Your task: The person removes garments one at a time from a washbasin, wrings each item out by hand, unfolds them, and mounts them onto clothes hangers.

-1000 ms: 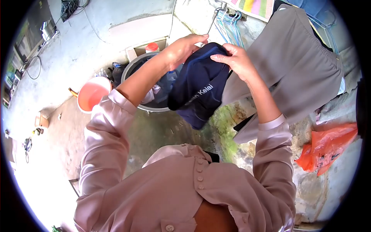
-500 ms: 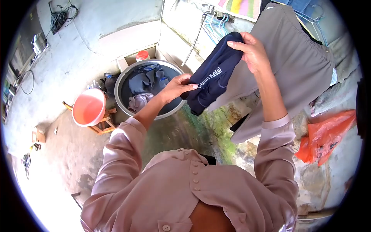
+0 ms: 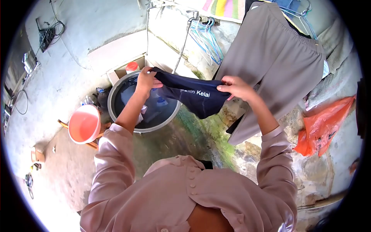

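Observation:
A dark navy cloth garment point(image 3: 193, 92) with white lettering is stretched sideways between my two hands. My left hand point(image 3: 146, 82) pinches its left end, over the edge of the metal basin. Its right end is gripped by my right hand point(image 3: 236, 88), in front of the hanging grey trousers point(image 3: 278, 50). Below and to the left of the garment, the large round basin point(image 3: 113, 99) holds dark water with soaking clothes, partly hidden by my left forearm.
A pink basin point(image 3: 84, 123) rests on a wooden stool at the left. Two taps point(image 3: 192, 15) and blue hangers point(image 3: 206, 40) are on the far wall. A red plastic bag point(image 3: 320, 127) hangs at the right. A red-lidded jar point(image 3: 131, 67) stands behind the metal basin.
The navy garment has turned from a steep slant to nearly level and hangs wider. My left hand has moved up and left with its end, while my right hand has come lower.

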The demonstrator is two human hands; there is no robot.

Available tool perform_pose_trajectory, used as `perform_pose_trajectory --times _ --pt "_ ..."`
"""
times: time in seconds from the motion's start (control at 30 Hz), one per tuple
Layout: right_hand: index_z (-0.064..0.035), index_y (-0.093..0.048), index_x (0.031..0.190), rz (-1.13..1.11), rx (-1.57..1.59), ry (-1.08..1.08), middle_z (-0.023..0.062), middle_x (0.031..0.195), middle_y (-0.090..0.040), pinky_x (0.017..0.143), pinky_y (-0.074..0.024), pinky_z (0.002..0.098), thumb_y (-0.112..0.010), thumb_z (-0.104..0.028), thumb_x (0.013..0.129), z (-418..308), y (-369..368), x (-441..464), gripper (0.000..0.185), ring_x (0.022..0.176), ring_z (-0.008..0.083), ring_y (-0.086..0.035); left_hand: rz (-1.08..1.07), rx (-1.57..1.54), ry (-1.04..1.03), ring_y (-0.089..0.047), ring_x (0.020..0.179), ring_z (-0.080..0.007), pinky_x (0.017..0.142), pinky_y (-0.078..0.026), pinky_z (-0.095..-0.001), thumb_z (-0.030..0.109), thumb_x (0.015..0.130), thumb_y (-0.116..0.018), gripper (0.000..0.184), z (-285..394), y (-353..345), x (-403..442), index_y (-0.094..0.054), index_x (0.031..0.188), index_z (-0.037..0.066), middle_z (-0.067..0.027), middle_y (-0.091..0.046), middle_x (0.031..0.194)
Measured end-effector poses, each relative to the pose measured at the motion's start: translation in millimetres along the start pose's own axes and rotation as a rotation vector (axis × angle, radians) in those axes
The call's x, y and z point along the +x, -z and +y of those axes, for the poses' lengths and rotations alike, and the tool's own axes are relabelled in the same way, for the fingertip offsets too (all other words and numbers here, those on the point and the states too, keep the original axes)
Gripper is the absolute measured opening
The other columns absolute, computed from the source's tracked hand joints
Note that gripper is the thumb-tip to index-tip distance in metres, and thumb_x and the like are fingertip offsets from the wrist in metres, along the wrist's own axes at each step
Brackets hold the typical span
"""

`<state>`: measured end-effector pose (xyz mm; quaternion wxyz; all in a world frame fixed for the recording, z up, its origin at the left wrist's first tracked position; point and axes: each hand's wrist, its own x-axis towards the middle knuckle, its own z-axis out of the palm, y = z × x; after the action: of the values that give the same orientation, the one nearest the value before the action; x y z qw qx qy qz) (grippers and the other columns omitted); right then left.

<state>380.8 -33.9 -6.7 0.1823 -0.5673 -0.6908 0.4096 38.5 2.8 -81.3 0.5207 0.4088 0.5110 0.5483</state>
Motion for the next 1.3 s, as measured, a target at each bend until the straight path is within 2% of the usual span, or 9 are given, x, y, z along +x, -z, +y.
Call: perform_pose_trajectory --times 0.1,0.2,0.3,0.57,0.67,0.77,1.0,1.1,1.3 --pt "-0.0017 -0.062 0.09 0.577 -0.827 0.315 0.0101 0.071 -0.065 0.054 -0.0495 0.0329 -0.063 -0.022 0.082 19 -9 14 0.022 0.062 0.018 -0.063 -0.119 -0.17 0.078 -0.065 0.078 -0.0214 0.067 -0.056 -0.0352 0.009 0.087 -0.055 0.032 11 0 1 -0.05 0.118 0.002 -0.0111 -0.06 0.087" --pt "-0.0039 -0.062 0.09 0.65 -0.768 0.185 0.0153 0.075 -0.066 0.06 -0.0506 0.0397 -0.059 -0.019 0.08 20 -10 19 0.018 0.066 0.0278 -0.065 -0.133 0.08 -0.049 -0.064 0.078 -0.021 0.067 -0.053 -0.0358 0.005 0.08 -0.06 0.031 20 6 5 -0.055 0.111 0.004 -0.0079 -0.061 0.088" --pt "-0.0056 -0.063 0.093 0.24 -0.248 -0.194 0.0167 0.074 -0.066 0.065 -0.0501 0.0414 -0.057 -0.018 0.08 6 0 17 0.019 0.065 0.0313 -0.064 -0.036 0.527 -0.4 -0.066 0.075 -0.0233 0.068 -0.051 -0.0345 0.004 0.073 -0.066 0.021 10 31 26 -0.065 0.094 0.005 -0.01 -0.067 0.083" --pt "-0.006 -0.065 0.092 0.515 -0.388 0.207 0.0157 0.084 -0.067 0.073 -0.0492 0.04 -0.052 -0.016 0.081 13 4 51 0.02 0.081 0.0318 -0.065 0.222 1.209 -0.642 -0.065 0.085 -0.035 0.077 -0.052 -0.0418 0.01 0.078 -0.053 0.018 42 39 12 -0.069 0.086 0.01 -0.0157 -0.068 0.085" --pt "-0.0043 -0.065 0.089 0.248 -0.369 -0.035 0.011 0.066 -0.065 0.055 -0.05 0.0349 -0.05 -0.011 0.078 10 0 64 0.02 0.055 0.0196 -0.063 0.233 1.195 -0.773 -0.063 0.086 -0.0327 0.077 -0.05 -0.0396 0.009 0.077 -0.055 0.016 44 41 11 -0.069 0.085 0.01 -0.0141 -0.065 0.087" --pt "-0.0044 -0.066 0.088 0.146 -0.345 -0.141 0.0073 0.062 -0.064 0.048 -0.0498 0.0319 -0.049 -0.01 0.079 18 1 72 0.02 0.052 0.0169 -0.063 -0.342 1.018 -0.605 -0.064 0.089 -0.0311 0.08 -0.05 -0.035 0.005 0.071 -0.053 0.028 48 60 19 -0.068 0.095 0.003 -0.0187 -0.067 0.091" --pt "-0.0047 -0.065 0.102 -0.109 -0.086 -0.145 0.0072 0.065 -0.064 0.048 -0.0513 0.0295 -0.061 -0.013 0.082 52 -11 114 0.022 0.052 0.0152 -0.062 -0.723 1.112 -0.663 -0.06 0.093 -0.0239 0.083 -0.046 -0.0302 0.008 0.078 -0.055 0.026 26 73 26 -0.064 0.101 0.0 -0.0148 -0.065 0.1" --pt "-0.0053 -0.065 0.102 -0.229 0.005 -0.109 0.0062 0.068 -0.064 0.049 -0.0508 0.0289 -0.063 -0.017 0.083 45 -6 121 0.022 0.055 0.0144 -0.062 -0.519 0.705 -0.104 -0.06 0.09 -0.0194 0.082 -0.046 -0.0284 0.012 0.079 -0.058 0.026 27 65 0 -0.065 0.098 -0.004 -0.0128 -0.065 0.093" --pt "-0.0079 -0.065 0.101 0.572 -0.289 0.104 0.0123 0.079 -0.067 0.067 -0.0531 0.036 -0.064 -0.022 0.083 63 44 224 0.023 0.076 0.0243 -0.066 -0.351 0.879 -0.258 -0.067 0.078 -0.0274 0.073 -0.05 -0.0316 0.017 0.079 -0.059 0.028 28 56 -49 -0.065 0.096 -0.004 -0.0215 -0.066 0.083"
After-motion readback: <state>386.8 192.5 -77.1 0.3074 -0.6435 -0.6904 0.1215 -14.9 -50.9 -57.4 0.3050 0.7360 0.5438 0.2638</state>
